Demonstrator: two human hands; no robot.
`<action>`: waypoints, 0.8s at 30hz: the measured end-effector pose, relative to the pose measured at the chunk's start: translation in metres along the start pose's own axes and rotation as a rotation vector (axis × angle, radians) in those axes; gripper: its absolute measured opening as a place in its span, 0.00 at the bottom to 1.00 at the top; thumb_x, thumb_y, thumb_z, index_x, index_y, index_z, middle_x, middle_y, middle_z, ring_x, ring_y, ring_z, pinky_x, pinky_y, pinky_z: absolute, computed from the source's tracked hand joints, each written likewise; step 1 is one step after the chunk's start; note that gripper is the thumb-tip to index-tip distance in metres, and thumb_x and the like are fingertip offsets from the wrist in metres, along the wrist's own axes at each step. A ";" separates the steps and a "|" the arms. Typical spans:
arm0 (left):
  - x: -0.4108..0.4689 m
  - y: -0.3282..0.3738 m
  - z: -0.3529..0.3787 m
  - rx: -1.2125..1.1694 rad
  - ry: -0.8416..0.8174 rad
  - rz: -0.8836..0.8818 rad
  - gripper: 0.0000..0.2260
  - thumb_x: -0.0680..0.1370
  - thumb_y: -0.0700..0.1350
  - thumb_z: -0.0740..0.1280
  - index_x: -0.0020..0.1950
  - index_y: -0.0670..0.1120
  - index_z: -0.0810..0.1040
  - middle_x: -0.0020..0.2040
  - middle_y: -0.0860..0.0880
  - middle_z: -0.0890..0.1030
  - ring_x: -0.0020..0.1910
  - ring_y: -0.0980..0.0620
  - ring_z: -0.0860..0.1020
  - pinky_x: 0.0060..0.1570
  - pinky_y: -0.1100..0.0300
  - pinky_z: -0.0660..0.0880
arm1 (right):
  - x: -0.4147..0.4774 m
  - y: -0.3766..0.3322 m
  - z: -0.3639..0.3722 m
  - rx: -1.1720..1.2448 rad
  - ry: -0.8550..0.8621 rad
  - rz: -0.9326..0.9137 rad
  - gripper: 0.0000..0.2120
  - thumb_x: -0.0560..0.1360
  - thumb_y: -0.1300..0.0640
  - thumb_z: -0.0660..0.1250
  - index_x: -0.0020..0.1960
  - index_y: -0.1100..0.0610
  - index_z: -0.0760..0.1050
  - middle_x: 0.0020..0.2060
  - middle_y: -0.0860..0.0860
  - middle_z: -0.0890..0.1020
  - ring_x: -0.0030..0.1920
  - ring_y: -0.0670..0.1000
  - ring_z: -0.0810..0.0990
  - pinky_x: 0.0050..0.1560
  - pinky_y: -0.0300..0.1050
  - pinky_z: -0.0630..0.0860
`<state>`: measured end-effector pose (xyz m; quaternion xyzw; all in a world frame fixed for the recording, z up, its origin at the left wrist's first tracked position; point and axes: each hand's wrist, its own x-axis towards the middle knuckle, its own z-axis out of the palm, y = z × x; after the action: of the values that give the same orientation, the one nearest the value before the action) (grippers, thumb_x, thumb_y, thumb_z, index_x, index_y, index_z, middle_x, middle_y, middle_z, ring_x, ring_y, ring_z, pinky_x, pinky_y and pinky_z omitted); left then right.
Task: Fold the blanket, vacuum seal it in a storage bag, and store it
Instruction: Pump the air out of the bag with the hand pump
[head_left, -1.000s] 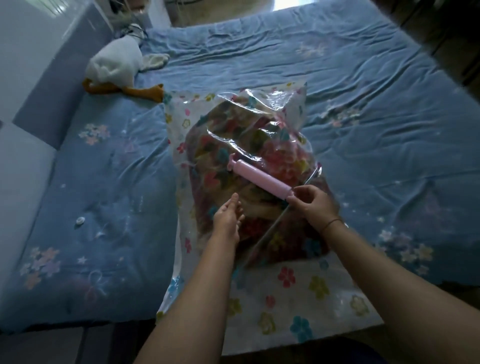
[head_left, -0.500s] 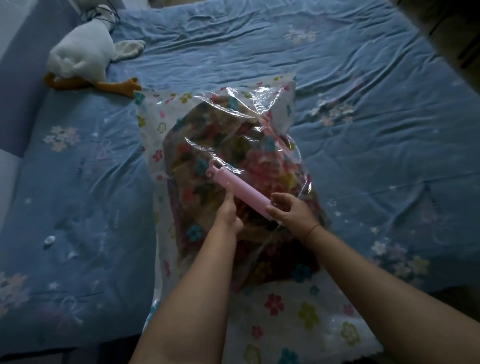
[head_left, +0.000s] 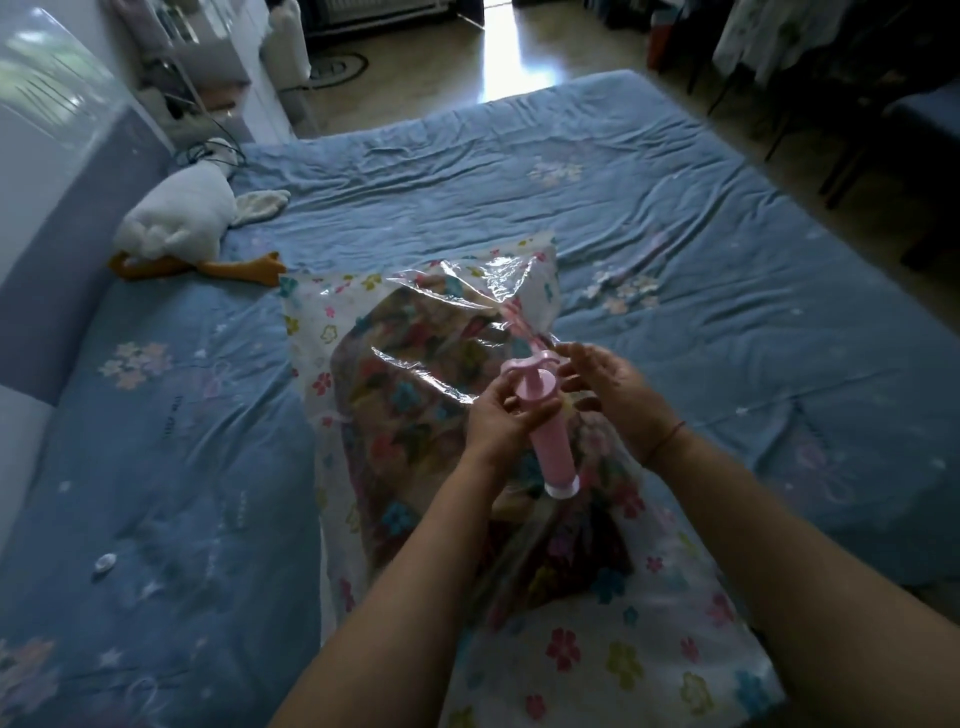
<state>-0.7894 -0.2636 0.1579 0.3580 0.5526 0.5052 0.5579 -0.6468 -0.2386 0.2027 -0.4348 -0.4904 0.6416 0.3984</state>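
L hand (head_left: 493, 426) is gripping the pink plastic hand pump (head_left: 553, 457) mid-barrel. R hand (head_left: 613, 389) is hovering loose-fingered by its T-handle, contact unclear. Folded floral blanket (head_left: 415, 395) is sitting inside the clear flower-print plastic bag (head_left: 571, 654), at the blue-sheeted bed's (head_left: 727, 260) 6 o'clock side. Blanket's prob. soft and bulky, film slippery, so bag edges are looking like the best hold.

Pretty dim bedroom overall. A big bed (head_left: 675, 218) in a wrinkled blue sheet with pale flower prints fills most of the view, with a padded grey-blue headboard (head_left: 78, 208) along its left side. Past the far edge, a glossy floor (head_left: 545, 62) catches a bright strip of daylight. There's a round mat (head_left: 337, 65) back there, a white cabinet (head_left: 260, 78) at left and dark chairs (head_left: 857, 104) off to the right
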 end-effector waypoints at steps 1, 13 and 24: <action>-0.004 0.000 0.005 0.036 -0.019 0.029 0.21 0.71 0.31 0.75 0.62 0.42 0.78 0.54 0.41 0.82 0.51 0.49 0.80 0.53 0.56 0.80 | -0.005 -0.006 -0.004 -0.094 0.014 -0.024 0.13 0.73 0.43 0.68 0.48 0.53 0.75 0.36 0.49 0.78 0.31 0.42 0.76 0.33 0.37 0.71; -0.045 -0.015 0.028 0.264 -0.114 0.191 0.24 0.65 0.38 0.81 0.55 0.58 0.79 0.53 0.50 0.84 0.53 0.47 0.82 0.58 0.49 0.79 | -0.054 -0.060 -0.018 -0.366 0.147 -0.072 0.12 0.73 0.60 0.71 0.35 0.57 0.70 0.26 0.52 0.73 0.23 0.43 0.67 0.23 0.34 0.64; -0.047 -0.004 0.035 0.249 -0.139 0.247 0.22 0.63 0.44 0.80 0.55 0.54 0.81 0.51 0.48 0.85 0.50 0.51 0.82 0.55 0.51 0.79 | -0.058 -0.035 -0.033 -0.492 0.064 0.085 0.15 0.73 0.51 0.70 0.36 0.61 0.73 0.21 0.45 0.71 0.24 0.45 0.67 0.26 0.37 0.65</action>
<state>-0.7484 -0.3045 0.1708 0.5237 0.5227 0.4716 0.4797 -0.5950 -0.2770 0.2420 -0.5591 -0.6003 0.5049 0.2685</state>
